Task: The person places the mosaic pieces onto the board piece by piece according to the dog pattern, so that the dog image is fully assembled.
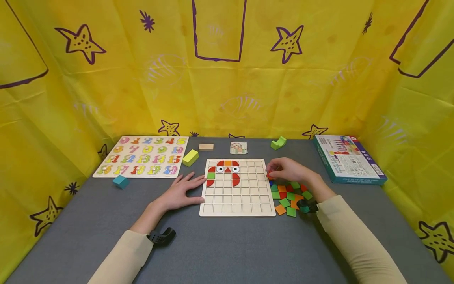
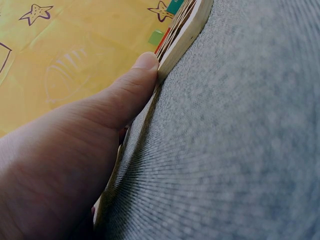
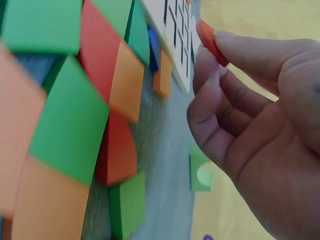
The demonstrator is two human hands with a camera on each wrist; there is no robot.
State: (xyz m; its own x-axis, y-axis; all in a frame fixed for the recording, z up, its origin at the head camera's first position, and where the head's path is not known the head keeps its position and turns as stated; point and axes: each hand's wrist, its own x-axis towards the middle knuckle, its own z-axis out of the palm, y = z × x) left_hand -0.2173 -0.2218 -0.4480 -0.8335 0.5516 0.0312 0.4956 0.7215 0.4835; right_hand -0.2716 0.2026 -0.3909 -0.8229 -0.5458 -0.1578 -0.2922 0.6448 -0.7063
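Note:
A wooden grid board (image 1: 244,200) lies on the grey table. Red, orange and green tiles and two eye tiles (image 1: 220,169) fill part of its upper left. Fingers spread, my left hand (image 1: 180,192) rests on the table with its fingertips and thumb at the board's left edge. The left wrist view shows the thumb (image 2: 142,67) against the board's side. Between thumb and fingertips my right hand (image 1: 289,169) pinches a small red tile (image 3: 212,44), just beyond the board's right edge. Below that hand is a spread of loose coloured tiles (image 1: 282,202).
A small pattern card (image 1: 239,148) lies behind the board. To the left are a number puzzle (image 1: 142,157), a yellow block (image 1: 190,157), a teal block (image 1: 121,182) and a plain wooden block (image 1: 206,147). A green arch block (image 1: 278,143) and a game box (image 1: 349,159) stand at the right.

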